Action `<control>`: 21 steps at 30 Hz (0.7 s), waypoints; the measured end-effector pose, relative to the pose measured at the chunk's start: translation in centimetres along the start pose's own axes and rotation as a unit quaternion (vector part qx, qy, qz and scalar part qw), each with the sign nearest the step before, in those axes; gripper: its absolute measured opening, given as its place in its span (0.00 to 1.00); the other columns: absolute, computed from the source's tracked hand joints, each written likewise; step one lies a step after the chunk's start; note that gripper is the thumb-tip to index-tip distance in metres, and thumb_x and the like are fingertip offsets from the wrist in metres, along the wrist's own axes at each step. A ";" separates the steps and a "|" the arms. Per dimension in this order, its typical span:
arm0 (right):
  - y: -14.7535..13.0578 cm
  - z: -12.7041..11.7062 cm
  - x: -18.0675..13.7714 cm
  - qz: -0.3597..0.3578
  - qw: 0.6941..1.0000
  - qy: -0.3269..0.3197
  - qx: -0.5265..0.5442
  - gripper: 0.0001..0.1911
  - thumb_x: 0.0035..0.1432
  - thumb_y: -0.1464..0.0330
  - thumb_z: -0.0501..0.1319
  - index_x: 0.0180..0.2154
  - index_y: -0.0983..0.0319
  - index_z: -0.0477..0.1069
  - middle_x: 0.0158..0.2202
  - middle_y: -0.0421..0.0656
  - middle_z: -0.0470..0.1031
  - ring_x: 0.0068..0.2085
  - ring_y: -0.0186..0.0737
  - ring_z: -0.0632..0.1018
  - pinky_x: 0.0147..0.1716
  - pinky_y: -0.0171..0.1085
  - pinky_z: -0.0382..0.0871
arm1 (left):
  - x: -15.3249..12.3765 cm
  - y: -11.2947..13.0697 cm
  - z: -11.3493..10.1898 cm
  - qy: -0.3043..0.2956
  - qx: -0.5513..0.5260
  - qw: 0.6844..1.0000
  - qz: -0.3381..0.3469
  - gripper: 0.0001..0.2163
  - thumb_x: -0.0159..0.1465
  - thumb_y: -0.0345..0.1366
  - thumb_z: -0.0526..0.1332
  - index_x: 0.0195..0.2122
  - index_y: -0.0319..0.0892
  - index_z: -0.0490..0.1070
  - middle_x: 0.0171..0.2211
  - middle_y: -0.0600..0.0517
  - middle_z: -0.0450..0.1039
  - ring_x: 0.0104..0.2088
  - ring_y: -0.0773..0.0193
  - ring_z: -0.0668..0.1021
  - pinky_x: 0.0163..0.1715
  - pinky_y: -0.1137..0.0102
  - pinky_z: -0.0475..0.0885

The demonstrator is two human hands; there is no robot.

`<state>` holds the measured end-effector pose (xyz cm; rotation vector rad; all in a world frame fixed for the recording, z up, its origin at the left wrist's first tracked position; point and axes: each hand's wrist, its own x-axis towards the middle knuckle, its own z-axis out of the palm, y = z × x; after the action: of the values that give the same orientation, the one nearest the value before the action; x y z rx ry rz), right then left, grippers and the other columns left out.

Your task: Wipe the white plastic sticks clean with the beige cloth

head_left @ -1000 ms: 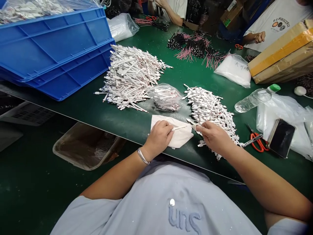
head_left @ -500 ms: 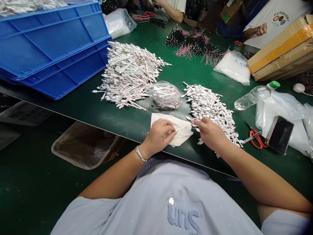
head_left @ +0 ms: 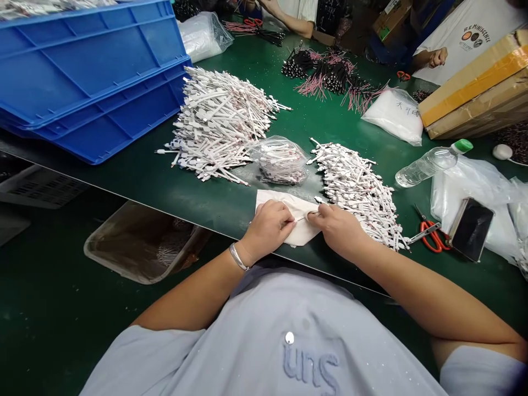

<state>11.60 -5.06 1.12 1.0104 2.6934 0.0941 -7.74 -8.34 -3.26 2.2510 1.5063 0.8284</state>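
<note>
My left hand [head_left: 270,226] and my right hand [head_left: 336,226] meet over a white cloth [head_left: 289,202] at the near edge of the green table [head_left: 198,192]. Both pinch the ends of one thin white strip [head_left: 304,216] stretched between them. Just right of my right hand lies a pile of white strips [head_left: 357,184]. A larger pile of white strips [head_left: 220,124] sits further left. Between the piles rests a clear bag of strips [head_left: 280,160].
Stacked blue crates [head_left: 91,77] fill the left. Orange-handled scissors [head_left: 431,237], a phone [head_left: 472,228], a plastic bottle [head_left: 431,164] and plastic bags [head_left: 474,184] lie at right. Cardboard boxes [head_left: 474,91], black-and-pink wires [head_left: 330,77] and other people's hands are at the back. A brown bin [head_left: 140,242] stands below the table.
My right hand moved left from the strip pile toward my left hand, and the strip is now held between both hands over the cloth.
</note>
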 end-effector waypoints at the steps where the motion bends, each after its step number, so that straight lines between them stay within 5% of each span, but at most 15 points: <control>1: -0.1 -0.1 0.0 -0.012 1.000 0.003 0.008 0.19 0.57 0.80 0.57 0.49 0.61 0.71 0.38 0.48 0.65 0.35 0.44 0.67 0.28 0.35 0.55 | 0.0 0.0 0.0 -0.001 0.003 1.000 0.000 0.07 0.62 0.33 0.58 0.27 0.41 0.69 0.31 0.50 0.71 0.37 0.61 0.69 0.39 0.64 0.64; 15: 0.1 0.2 -0.4 0.025 0.998 0.045 0.022 0.18 0.54 0.81 0.57 0.44 0.61 0.73 0.36 0.46 0.66 0.34 0.43 0.68 0.25 0.34 0.53 | -0.1 0.0 0.0 -0.007 0.002 1.000 -0.010 0.06 0.62 0.34 0.58 0.28 0.42 0.70 0.32 0.50 0.71 0.38 0.61 0.70 0.40 0.64 0.64; 21: 5.9 -0.1 -4.3 0.187 0.942 0.240 0.142 0.09 0.64 0.71 0.54 0.45 0.59 0.69 0.39 0.43 0.70 0.34 0.41 0.72 0.28 0.33 0.60 | 0.8 1.0 -0.5 -0.061 0.076 0.995 -0.008 0.04 0.61 0.34 0.58 0.32 0.40 0.71 0.33 0.48 0.72 0.37 0.58 0.70 0.39 0.63 0.66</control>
<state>18.46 -3.47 3.04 1.7885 2.9510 0.0245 -7.10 -8.06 -2.10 2.3467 1.5767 0.5776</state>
